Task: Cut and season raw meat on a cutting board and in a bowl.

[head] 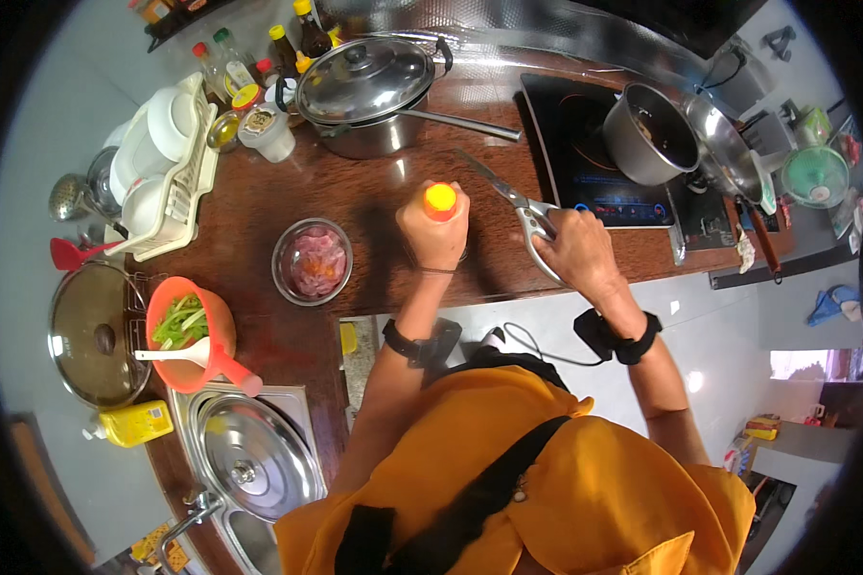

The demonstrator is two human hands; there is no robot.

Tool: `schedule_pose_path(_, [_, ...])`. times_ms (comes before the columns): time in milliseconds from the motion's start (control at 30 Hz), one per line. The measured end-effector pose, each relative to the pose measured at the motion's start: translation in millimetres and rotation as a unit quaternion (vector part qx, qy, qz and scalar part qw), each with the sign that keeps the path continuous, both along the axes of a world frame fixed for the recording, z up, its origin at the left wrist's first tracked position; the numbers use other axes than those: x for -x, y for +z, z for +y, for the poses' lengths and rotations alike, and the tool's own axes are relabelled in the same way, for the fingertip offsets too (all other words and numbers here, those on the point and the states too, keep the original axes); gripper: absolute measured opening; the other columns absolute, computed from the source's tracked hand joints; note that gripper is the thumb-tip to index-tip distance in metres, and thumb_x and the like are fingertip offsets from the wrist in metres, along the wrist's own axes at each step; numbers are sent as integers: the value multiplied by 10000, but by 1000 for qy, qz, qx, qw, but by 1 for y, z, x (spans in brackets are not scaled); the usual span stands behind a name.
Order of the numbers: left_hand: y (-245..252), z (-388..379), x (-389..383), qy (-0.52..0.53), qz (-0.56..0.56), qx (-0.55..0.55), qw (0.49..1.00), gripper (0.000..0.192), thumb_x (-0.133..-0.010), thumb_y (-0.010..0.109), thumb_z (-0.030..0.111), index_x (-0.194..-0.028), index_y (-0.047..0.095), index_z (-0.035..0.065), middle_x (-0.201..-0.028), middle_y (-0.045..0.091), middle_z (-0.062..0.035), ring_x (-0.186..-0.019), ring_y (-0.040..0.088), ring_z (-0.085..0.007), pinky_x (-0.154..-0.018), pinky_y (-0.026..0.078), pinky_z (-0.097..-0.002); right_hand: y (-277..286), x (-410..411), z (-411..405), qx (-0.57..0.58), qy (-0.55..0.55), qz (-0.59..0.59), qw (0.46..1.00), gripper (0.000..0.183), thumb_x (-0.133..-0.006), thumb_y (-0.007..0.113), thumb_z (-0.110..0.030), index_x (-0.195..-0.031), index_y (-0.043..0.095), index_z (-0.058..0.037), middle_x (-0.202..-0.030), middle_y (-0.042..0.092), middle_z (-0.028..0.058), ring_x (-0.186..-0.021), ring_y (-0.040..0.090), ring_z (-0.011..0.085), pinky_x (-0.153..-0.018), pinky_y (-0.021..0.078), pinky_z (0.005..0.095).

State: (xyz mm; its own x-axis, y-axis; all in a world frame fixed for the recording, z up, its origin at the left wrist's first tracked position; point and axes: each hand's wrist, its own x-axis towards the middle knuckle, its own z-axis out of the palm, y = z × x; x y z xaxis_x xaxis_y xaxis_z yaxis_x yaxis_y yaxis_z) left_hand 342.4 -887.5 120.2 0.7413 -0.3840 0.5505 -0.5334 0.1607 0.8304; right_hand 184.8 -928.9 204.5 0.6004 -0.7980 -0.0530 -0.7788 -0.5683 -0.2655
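My left hand (435, 233) is wrapped around a bottle with a yellow and orange cap (440, 200); the bottle's body is mostly hidden by the fingers. To its right, my right hand (581, 248) holds metal kitchen scissors (536, 219) by the handles, the blades pointing up and left over the wooden counter (395, 180). A bowl of raw meat pieces (316, 262) with a small orange patch on top stands left of my left hand. Further left, an orange plastic dipper (223, 327) holds cut green vegetables (181, 323) and a white spoon (187, 352).
A lidded steel pot (374, 86) stands at the back, its long handle reaching right. On the right, a saucepan (647, 136) sits on the induction cooktop (575, 151). At left are a dish rack (194, 208), a sink (309, 424) under a lid, and a yellow bottle (135, 424).
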Motion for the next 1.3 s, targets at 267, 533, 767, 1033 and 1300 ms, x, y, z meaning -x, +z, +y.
schedule_pose_path(267, [1,3,-2,-25,26,-2,999,170,-666,673,47,-610,519,1,-532,537,-147,-477,553,-288,-482,432,-320,-158,21,-12,-2,-34,-105,994,320,-758,637,-260,-945,560,-13,-883,604,208,-791,595,369,-683,481,437])
schedule_pose_path(533, [-4,1,-2,-87,103,-42,990,189,-690,657,41,-595,500,-3,-508,516,-128,-448,533,-229,-476,418,-305,-128,15,-19,57,43,-84,994,268,-737,632,-164,-952,591,-10,-995,588,163,-852,588,337,-711,488,414])
schedule_pose_path(767, [-11,-4,-5,-64,74,-2,995,241,-758,625,65,-563,492,18,-468,487,8,-408,492,-78,-396,377,-240,-126,-6,-49,-61,160,135,976,160,-706,571,-113,-800,626,4,-934,616,197,-909,597,319,-766,498,376])
schedule_pose_path(1033, [-8,-3,-3,-78,67,-7,995,243,-751,639,66,-560,499,9,-472,499,-5,-405,492,-87,-395,377,-247,-45,-25,-44,91,150,-287,942,108,-752,630,-71,-824,631,9,-778,612,169,-594,588,299,-545,461,351])
schedule_pose_path(1300, [-7,-3,-5,-91,60,27,994,185,-713,673,56,-640,526,-29,-515,535,-32,-465,527,-108,-430,404,-270,28,-91,-41,16,387,-280,878,121,-706,630,-69,-808,640,-5,-783,596,150,-735,593,308,-656,476,370])
